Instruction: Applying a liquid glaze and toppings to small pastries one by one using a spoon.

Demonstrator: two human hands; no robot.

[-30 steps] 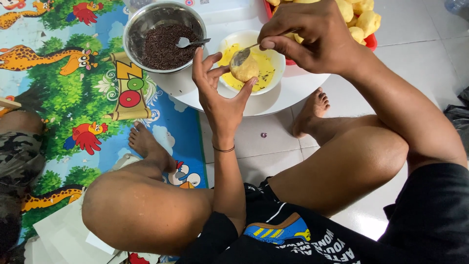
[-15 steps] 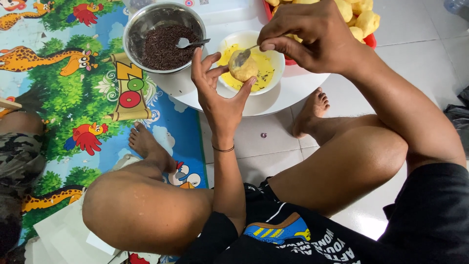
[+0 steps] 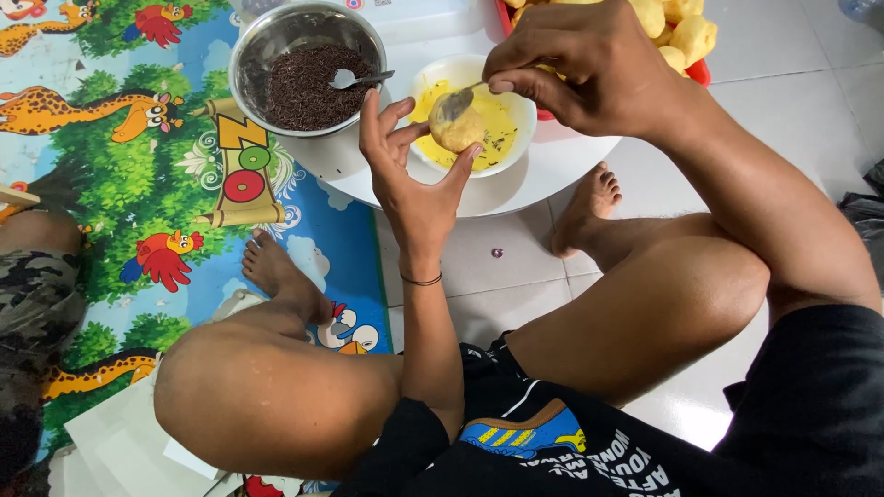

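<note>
A: What is the left hand (image 3: 412, 175) doing?

B: It is raised, palm toward the camera, with its fingertips closed round a small yellowish ball (image 3: 458, 130). The ball sits over the near edge of the white bowl (image 3: 521, 115).

A: And the right hand (image 3: 589, 69)?

B: It comes in from the right and pinches the handle of a spoon (image 3: 458, 101) between thumb and fingers. The spoon's bowl rests on top of the ball.

A: What is in the white bowl?

B: A yellow liquid with dark specks. The bowl stands on the round white bench (image 3: 552, 170), a low one on the tiled floor (image 3: 810, 83).

A: What else is on the bench?

B: A steel bowl (image 3: 249, 55) to the left of the white one, holding dark brown grains, with a second spoon (image 3: 354, 80) lying in it, handle pointing right. Behind the right hand a red tray (image 3: 697, 72) carries more yellowish balls; the hand hides most of it.

A: How is the person placed?

B: Seated on the floor with knees bent. The left foot (image 3: 276, 271) is on a bright mat (image 3: 138, 175) printed with cartoon animals and trees; the right foot (image 3: 589, 207) is on the tiles beside the bench edge. A thin dark band (image 3: 422, 280) circles the left wrist.

A: Anything at the left edge?

B: Someone's leg in camouflage cloth (image 3: 32, 304), lying on the mat, well apart from both hands.
</note>
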